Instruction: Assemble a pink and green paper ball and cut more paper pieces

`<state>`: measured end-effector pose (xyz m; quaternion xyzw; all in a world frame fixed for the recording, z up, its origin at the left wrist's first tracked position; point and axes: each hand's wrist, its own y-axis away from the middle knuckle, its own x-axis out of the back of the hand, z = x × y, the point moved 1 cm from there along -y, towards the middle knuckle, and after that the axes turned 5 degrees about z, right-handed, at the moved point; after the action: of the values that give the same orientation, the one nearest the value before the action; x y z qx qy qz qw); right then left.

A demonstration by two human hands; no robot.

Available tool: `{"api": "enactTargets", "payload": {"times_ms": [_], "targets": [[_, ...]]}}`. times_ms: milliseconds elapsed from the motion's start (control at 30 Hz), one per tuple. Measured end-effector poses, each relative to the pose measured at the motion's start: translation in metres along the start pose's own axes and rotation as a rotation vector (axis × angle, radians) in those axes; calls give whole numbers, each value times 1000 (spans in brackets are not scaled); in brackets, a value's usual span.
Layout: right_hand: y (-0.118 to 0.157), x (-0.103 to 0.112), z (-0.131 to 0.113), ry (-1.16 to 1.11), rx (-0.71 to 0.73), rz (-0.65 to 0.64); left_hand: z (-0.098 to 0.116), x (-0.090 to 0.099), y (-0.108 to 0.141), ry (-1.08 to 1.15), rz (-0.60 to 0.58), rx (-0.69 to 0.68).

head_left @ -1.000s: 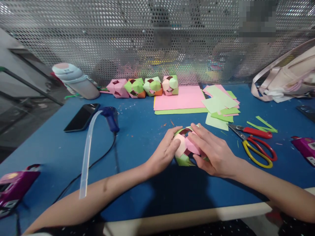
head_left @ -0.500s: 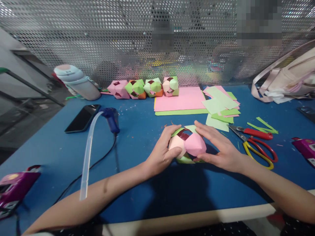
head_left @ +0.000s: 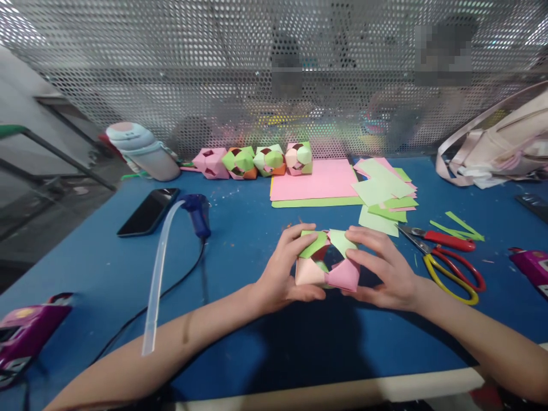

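Note:
A folded paper shape (head_left: 345, 274) in pink, peach and green is held between both hands above the blue table (head_left: 240, 342). My left hand (head_left: 287, 268) grips its left side, thumb low in front and fingers on the green top. On its right side, my right hand (head_left: 383, 268) presses fingertips against the pale green panel, with the thumb low. A dark opening shows in the middle of the shape. Several similar paper shapes (head_left: 210, 164) stand in a row at the back.
Pink sheets (head_left: 317, 180) and green slips (head_left: 381, 185) lie behind the hands. Scissors (head_left: 449, 274) and red-handled pliers (head_left: 449, 240) are at right. A blue glue gun (head_left: 199, 214) with a glue stick, a phone (head_left: 149, 212) and a bottle (head_left: 143, 151) are at left.
Both hands have tilted the paper shape, so its green top panels and central opening now face the camera more. The whole view has shifted slightly.

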<state>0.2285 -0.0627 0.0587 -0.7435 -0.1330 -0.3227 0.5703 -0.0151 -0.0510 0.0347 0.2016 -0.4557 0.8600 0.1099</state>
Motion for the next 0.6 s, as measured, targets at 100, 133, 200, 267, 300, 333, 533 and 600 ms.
{"api": "enactTargets", "payload": {"times_ms": [100,133,200,267,300,333,533,600], "targets": [[-1,1,0,44,57,34,1,1,0,-61,22,-89],[-2,1,0,58,74,45,1,1,0,-77,37,-111],[-2,1,0,81,100,48,2,1,1,-99,68,-146],[-1,1,0,91,107,45,2,1,1,-110,83,-165],[-1,1,0,91,105,45,2,0,1,-114,85,-172],[0,1,0,90,102,46,2,0,1,-120,89,-179],[2,2,-2,126,111,54,1,-1,1,-127,114,-208],[0,3,-2,123,120,54,1,-1,1,-110,119,-201]]}}
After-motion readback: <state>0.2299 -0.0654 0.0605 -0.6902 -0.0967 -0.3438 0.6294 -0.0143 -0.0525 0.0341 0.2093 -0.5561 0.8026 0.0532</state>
